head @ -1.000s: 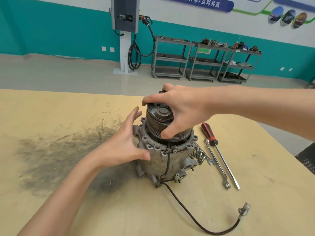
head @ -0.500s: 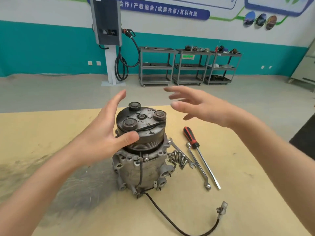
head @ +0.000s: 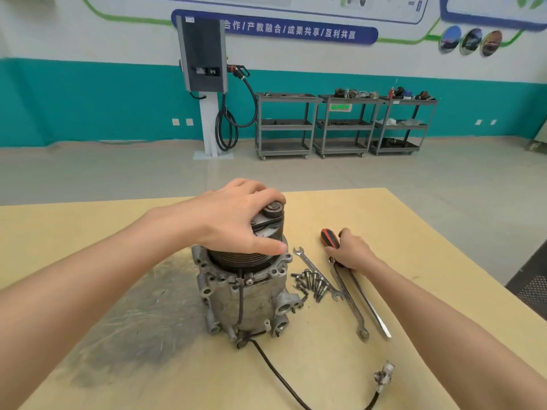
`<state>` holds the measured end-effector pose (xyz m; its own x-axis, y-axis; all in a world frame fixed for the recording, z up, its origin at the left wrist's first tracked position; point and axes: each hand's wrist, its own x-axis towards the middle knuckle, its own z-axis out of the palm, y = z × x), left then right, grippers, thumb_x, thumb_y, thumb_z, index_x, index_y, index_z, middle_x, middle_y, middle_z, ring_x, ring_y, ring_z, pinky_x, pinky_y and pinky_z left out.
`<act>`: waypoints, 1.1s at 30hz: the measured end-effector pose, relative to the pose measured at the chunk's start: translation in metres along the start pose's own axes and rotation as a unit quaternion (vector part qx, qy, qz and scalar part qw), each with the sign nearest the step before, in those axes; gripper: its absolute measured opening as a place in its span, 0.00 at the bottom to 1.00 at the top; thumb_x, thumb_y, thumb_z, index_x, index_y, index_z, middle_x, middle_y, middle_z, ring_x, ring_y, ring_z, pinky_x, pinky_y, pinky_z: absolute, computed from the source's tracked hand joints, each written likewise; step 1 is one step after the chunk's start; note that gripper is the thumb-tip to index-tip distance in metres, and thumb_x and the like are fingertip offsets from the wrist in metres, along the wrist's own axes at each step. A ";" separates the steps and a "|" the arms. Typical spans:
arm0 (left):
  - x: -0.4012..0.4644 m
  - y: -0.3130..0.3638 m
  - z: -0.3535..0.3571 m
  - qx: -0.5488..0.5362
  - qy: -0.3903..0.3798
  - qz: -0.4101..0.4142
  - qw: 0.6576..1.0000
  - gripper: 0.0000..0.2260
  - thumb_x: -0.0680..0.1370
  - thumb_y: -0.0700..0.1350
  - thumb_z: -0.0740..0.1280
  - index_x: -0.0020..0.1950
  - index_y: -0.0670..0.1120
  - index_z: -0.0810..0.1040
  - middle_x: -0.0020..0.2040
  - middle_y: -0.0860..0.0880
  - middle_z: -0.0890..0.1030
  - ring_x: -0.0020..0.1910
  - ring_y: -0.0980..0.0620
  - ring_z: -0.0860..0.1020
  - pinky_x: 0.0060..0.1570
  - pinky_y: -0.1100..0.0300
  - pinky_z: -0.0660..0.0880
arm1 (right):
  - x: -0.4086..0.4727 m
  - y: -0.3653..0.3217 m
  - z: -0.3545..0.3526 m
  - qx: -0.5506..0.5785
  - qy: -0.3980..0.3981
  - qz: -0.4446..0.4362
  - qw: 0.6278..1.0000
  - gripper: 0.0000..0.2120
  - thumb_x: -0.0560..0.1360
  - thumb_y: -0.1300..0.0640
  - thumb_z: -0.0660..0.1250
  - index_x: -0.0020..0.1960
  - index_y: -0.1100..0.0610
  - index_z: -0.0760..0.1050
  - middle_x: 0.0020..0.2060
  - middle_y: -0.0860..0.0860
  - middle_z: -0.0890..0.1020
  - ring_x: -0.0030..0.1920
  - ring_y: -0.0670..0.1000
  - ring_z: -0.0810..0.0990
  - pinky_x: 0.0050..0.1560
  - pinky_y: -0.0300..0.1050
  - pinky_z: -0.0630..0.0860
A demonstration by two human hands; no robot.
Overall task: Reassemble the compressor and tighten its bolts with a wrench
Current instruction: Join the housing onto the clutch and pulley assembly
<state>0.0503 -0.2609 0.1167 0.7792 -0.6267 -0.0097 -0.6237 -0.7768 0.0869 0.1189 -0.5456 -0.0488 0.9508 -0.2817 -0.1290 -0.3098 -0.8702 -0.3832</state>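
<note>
Both hands have dropped since half a second back: left hand (head: 236, 220) was hovering open beside the pulley, now it's clamped over the top of it, fingers curled over the far edge, thumb pressed along the grooved rim. Right hand (head: 350, 251) was up in the air, now down on the table (head: 399, 232) on the tools, fingers curled over the spot where the screwdriver (head: 330, 238) handle meets the head of the long wrench (head: 350, 300); can't tell which of the two it's actually gripping. Compressor (head: 245, 291) stands upright mid-table on the dark smudge, long axis vertical, pulley end up, ports and cable (head: 275, 371) exit facing me, connector lying loose near the front edge. Loose bolts (head: 310, 284) are piled just right of the body, lying partly on a shorter wrench (head: 316, 270). Step as I read it: body is stacked, bolts not in yet, I'm steadying the unit and fetching a tool. Next move needs bolts dropped into the flange holes and started by hand before the wrench goes on; left hand has to hold the body against the torque or it'll spin on the table.
</note>
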 end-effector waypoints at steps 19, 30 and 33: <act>-0.010 -0.009 0.003 -0.092 0.052 -0.043 0.994 0.29 0.62 0.68 0.62 0.62 0.63 0.66 0.57 0.54 0.71 0.58 0.53 0.64 0.48 0.53 0.67 | -0.100 -0.042 -0.120 0.510 0.273 -0.186 0.794 0.08 0.75 0.49 0.63 0.50 0.51 0.68 0.35 0.47 0.75 0.34 0.48 0.76 0.34 0.45 0.77; -0.067 -0.037 0.013 -0.174 0.176 -0.071 0.966 0.29 0.62 0.68 0.63 0.63 0.66 0.69 0.61 0.60 0.72 0.61 0.60 0.64 0.57 0.56 0.63 | -0.162 -0.123 -0.112 0.800 0.225 -0.206 0.516 0.09 0.81 0.52 0.61 0.51 0.57 0.65 0.29 0.50 0.72 0.24 0.48 0.72 0.23 0.37 0.66; -0.074 -0.038 0.017 -0.175 0.194 -0.072 0.963 0.30 0.63 0.68 0.62 0.65 0.65 0.69 0.63 0.59 0.69 0.65 0.60 0.62 0.61 0.57 0.62 | -0.167 -0.138 -0.112 0.796 0.224 -0.239 0.509 0.10 0.82 0.52 0.61 0.47 0.57 0.66 0.28 0.50 0.72 0.23 0.48 0.71 0.22 0.37 0.65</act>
<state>0.0153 -0.1859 0.0971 0.8624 -0.3917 0.3207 -0.5021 -0.7428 0.4429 0.0037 -0.4235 0.1277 0.7139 -0.5669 0.4110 0.6858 0.4476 -0.5739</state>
